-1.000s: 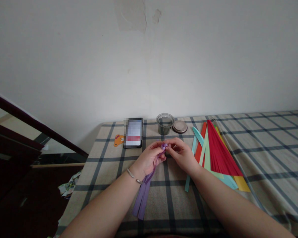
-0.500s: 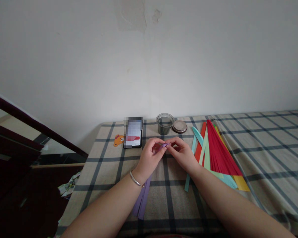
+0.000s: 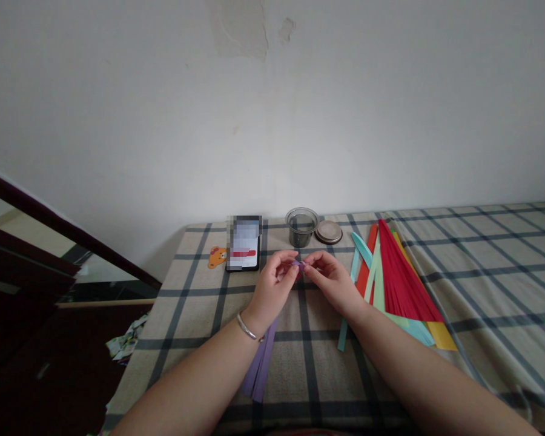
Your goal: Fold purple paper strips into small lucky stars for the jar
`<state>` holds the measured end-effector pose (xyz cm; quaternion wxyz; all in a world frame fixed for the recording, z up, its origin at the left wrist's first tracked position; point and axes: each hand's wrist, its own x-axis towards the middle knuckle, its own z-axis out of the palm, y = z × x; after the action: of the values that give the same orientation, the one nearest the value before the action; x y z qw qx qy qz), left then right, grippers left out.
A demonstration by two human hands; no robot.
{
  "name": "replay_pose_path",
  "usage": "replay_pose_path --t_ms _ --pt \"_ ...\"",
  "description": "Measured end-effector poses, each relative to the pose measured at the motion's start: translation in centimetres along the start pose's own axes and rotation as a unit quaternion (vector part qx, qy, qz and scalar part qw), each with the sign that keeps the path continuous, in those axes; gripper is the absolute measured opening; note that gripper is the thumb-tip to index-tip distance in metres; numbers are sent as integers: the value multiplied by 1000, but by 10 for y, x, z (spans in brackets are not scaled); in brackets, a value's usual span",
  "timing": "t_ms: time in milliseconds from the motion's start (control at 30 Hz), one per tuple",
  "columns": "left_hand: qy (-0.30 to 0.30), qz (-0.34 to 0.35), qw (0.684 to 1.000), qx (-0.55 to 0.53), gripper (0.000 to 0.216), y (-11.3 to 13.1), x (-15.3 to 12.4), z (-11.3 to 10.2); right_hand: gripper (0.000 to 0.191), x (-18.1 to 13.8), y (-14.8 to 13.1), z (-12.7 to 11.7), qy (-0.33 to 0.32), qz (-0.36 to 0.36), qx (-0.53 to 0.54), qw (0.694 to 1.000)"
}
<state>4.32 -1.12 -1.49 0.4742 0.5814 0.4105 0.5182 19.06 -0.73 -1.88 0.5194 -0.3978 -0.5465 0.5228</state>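
Between my two hands, over the checked cloth, is a small folded purple paper strip (image 3: pixel 298 264). My left hand (image 3: pixel 276 281) pinches it from the left with thumb and fingers, a silver bangle around that wrist. From the right, my right hand (image 3: pixel 329 278) grips its other side between thumb and forefinger. The fingertips cover much of the strip, so its exact fold cannot be made out. Several loose purple paper strips (image 3: pixel 261 363) lie on the cloth below my left wrist, partly hidden by the forearm.
A phone (image 3: pixel 245 245) leans near the wall beside a bear sticker (image 3: pixel 217 257). Behind my hands stand a clear cup (image 3: pixel 302 227) and a round lid (image 3: pixel 329 231). At right lie fanned red paper strips (image 3: pixel 406 284), with orange, green, blue and yellow ones. The checked cloth (image 3: pixel 195 315) ends at left.
My fingertips have shifted slightly on the purple strip. My left fingers have lifted a little, and less of the strip shows by the left palm. Everything else stays put.
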Motion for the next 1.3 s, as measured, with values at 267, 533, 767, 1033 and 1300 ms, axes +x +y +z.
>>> replay_pose_path --t_ms 267,533,767,1033,1300 --pt "-2 -15 1000 -5 18 3 0 1 23 0 3 -1 -8 7 -15 1000" --pt "-18 -15 1000 15 20 2 0 0 23 1 -4 0 -9 22 12 1000" --pt "-22 -20 1000 9 17 6 0 1 27 0 -12 1 -17 34 23 999" --pt "-8 -14 1000 25 16 -1 0 -1 28 -1 -9 1 -15 21 5 1000" --pt "9 -11 998 57 16 -5 1 -2 20 1 3 -1 4 -3 -35 999"
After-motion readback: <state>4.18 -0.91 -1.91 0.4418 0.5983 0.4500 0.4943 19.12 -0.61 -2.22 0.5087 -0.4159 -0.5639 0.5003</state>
